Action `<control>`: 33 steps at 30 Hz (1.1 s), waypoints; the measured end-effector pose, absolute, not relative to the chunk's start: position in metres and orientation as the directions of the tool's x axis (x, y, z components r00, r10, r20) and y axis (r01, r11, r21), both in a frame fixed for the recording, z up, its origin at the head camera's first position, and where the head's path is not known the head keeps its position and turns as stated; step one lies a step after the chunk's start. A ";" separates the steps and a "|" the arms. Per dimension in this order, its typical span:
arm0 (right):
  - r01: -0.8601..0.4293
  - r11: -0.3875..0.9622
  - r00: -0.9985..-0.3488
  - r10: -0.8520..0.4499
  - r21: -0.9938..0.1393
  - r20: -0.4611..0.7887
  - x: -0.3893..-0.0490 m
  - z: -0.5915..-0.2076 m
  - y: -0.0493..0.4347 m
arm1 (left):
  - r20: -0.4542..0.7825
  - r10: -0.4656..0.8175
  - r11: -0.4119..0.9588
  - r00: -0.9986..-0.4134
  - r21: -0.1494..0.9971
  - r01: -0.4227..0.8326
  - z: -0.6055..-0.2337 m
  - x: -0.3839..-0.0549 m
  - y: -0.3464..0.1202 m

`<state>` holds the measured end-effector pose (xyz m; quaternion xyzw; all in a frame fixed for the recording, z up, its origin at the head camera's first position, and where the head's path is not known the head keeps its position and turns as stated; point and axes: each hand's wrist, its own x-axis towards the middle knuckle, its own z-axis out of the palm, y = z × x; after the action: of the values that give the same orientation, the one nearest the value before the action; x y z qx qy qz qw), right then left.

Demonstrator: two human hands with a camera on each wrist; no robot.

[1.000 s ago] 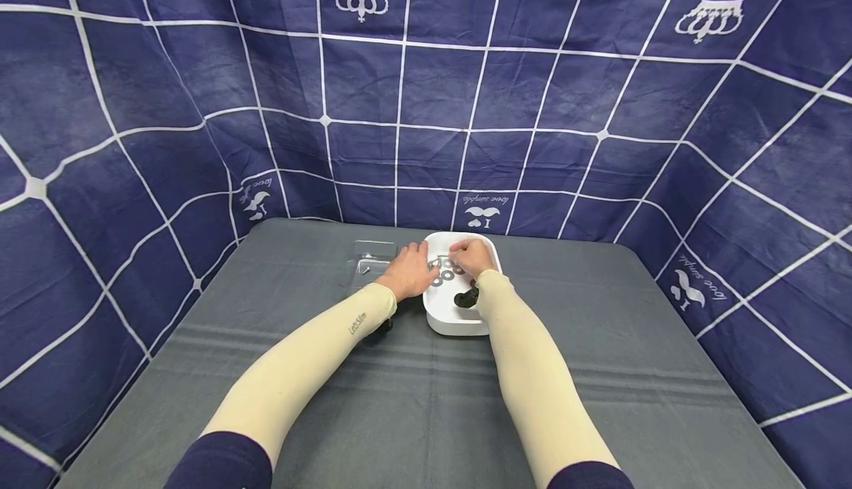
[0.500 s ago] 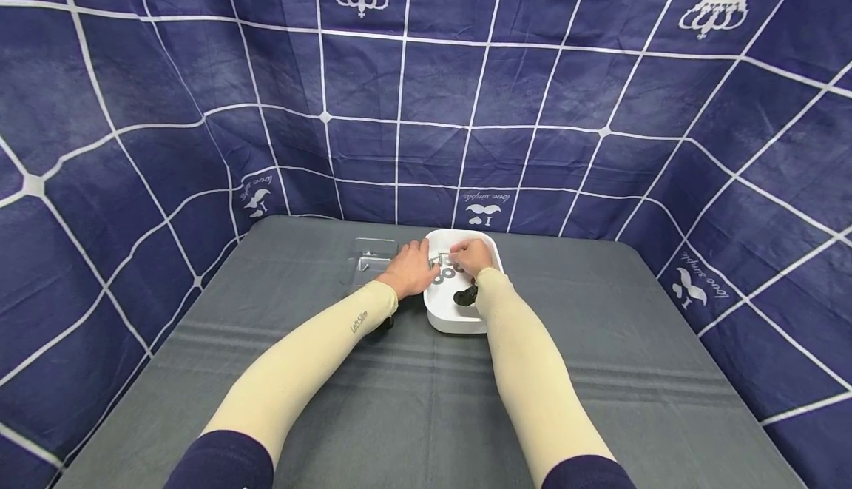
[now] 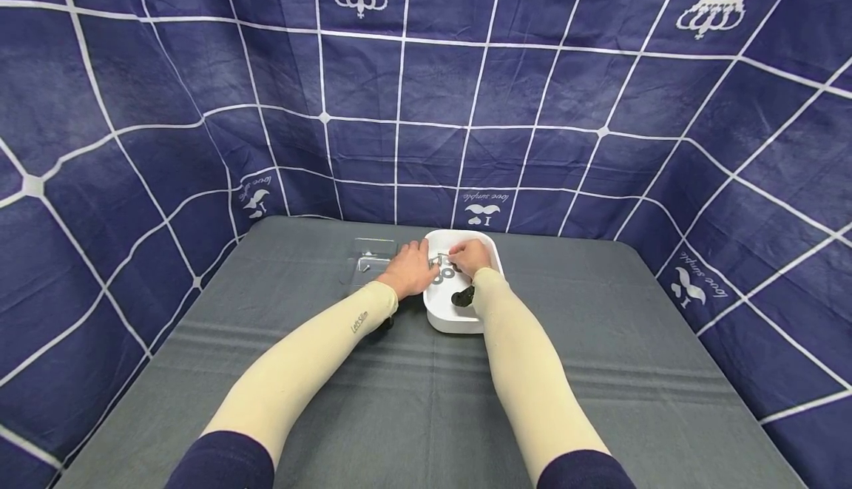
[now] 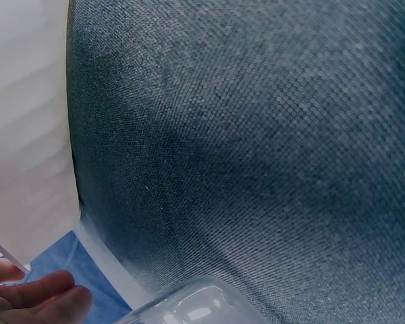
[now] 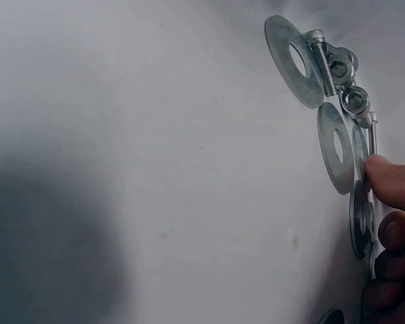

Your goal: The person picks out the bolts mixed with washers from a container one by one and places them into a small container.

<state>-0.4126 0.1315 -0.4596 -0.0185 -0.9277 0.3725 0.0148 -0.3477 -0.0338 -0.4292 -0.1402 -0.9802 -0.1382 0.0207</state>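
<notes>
My left hand [image 3: 409,270] holds the left rim of a white tray [image 3: 459,326], its thumb inside and its fingers along the outside; these fingertips [image 4: 66,300] show low in the left wrist view. Inside the tray my right hand [image 3: 470,255] pinches a thin metal screw [image 5: 373,138] between thumb and curled fingers; its lower end is hidden. Close by lie several flat washers [image 5: 328,150], some overlapping. Socket-head screws [image 5: 355,101] sit beyond them, and a threaded screw [image 5: 322,64] leans on a large washer [image 5: 281,61].
Left of the tray lies a clear plastic box [image 3: 359,282] with a small screw [image 3: 365,268] in it; its edge shows in the left wrist view. A grey cloth [image 3: 426,415] covers the table, and a blue gridded curtain [image 3: 439,156] hangs behind.
The right hand has shifted very slightly left inside the tray. My left hand has stayed on the tray's rim, and the tray stands in about the same place.
</notes>
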 end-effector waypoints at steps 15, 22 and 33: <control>0.028 0.768 -0.998 0.061 -0.639 0.030 -0.411 -0.459 0.131 | 0.070 0.266 0.927 -0.961 0.256 0.275 -0.429 -0.347 -0.033; 0.029 0.787 -0.996 0.076 -0.616 0.051 -0.411 -0.459 0.130 | 0.077 0.266 0.930 -0.961 0.243 0.277 -0.428 -0.347 -0.033; 0.010 0.793 -0.996 0.060 -0.610 0.061 -0.414 -0.460 0.131 | 0.078 0.275 0.930 -0.958 0.230 0.286 -0.425 -0.346 -0.034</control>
<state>-0.4144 0.1308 -0.4597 -0.0186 -0.9459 0.3215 0.0384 -0.3463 -0.0342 -0.4251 -0.1427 -0.9822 -0.1204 0.0221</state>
